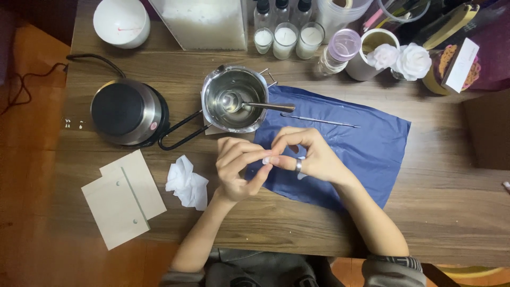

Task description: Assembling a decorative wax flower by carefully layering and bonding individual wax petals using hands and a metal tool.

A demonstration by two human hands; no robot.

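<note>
Both hands meet over the blue cloth (366, 143), the left hand (236, 170) and right hand (311, 157) pinching a small white piece (266, 159) between fingertips, apparently shaping it; next calls for gentle pressure.

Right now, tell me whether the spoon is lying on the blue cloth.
No, the spoon rests inside the metal pot, its handle over the rim.
</note>
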